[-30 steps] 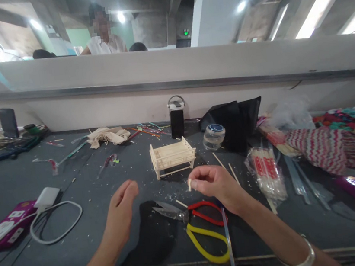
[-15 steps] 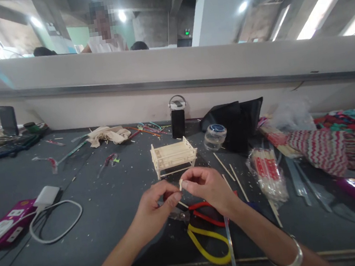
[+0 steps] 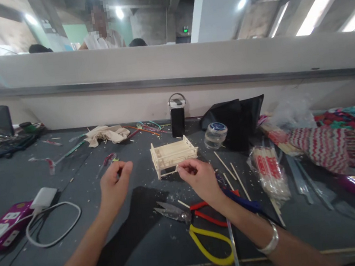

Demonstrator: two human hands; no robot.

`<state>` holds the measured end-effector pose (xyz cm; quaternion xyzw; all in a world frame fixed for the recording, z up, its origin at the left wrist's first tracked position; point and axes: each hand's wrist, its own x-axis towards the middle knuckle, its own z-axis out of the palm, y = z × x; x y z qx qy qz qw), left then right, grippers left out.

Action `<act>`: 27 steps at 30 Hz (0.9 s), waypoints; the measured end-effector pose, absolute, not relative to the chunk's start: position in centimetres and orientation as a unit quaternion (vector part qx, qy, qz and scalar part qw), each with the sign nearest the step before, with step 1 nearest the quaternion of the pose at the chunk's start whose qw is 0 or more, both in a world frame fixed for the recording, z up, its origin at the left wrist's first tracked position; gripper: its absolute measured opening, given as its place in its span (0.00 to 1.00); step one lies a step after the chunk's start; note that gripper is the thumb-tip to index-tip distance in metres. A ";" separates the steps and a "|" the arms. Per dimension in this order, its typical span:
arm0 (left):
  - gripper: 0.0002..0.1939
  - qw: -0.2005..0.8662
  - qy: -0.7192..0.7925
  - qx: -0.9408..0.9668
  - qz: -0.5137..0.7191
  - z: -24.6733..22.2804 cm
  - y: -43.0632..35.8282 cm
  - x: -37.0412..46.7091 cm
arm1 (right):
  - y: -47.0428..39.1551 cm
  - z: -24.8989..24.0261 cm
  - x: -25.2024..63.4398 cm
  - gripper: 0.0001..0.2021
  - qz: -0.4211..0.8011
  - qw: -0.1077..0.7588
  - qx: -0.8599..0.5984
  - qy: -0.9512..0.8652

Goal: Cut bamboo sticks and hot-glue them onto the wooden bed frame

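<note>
A small model bed frame (image 3: 173, 152) made of pale thin sticks stands upright mid-table. My right hand (image 3: 201, 181) is at its near right corner, thumb and forefinger pinched on a tiny pale piece (image 3: 177, 168), mostly hidden by the fingertips. I cannot tell whether the piece touches the frame. My left hand (image 3: 115, 187) hovers to the left of the frame, fingers curled in and thumb raised, with nothing visible in it. Below the right hand lie scissors (image 3: 211, 244) with one yellow and one red handle, their blades pointing left.
Loose sticks (image 3: 241, 181) and a bagged stick bundle (image 3: 269, 173) lie at right. Behind are a lidded clear jar (image 3: 215, 136), a black phone (image 3: 178, 122) and a black bag (image 3: 238, 120). A purple power strip (image 3: 8, 225) with a white charger (image 3: 44, 197) is at left.
My hands have parted. The left has moved up and left, away from the right; the right has shifted slightly left, still pinching the tiny piece. The scissors' blades are now uncovered.
</note>
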<state>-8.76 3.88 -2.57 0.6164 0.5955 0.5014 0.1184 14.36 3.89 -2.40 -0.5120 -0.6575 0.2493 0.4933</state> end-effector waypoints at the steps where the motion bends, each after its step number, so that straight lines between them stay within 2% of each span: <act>1: 0.09 0.118 0.568 0.646 0.496 -2.4 4.5 -8.6 | 4.3 -2.6 14.1 0.07 0.222 0.493 -0.514 -0.666; 4: 0.26 0.150 0.482 0.721 0.476 -1.9 6.3 -7.4 | 5.3 -2.9 13.3 0.07 0.159 0.485 -0.517 -0.687; 9: 0.38 0.213 0.395 0.774 0.447 -2.0 8.3 -5.8 | 6.5 -3.0 12.5 0.07 0.142 0.481 -0.520 -0.692; 12: 0.46 0.215 0.381 0.785 0.438 -2.5 8.6 -5.2 | 6.9 -3.3 12.2 0.07 0.142 0.478 -0.520 -0.694; 27: 0.40 0.161 0.441 0.767 0.437 -3.9 8.5 -3.8 | 7.1 -4.2 11.8 0.06 0.129 0.485 -0.508 -0.700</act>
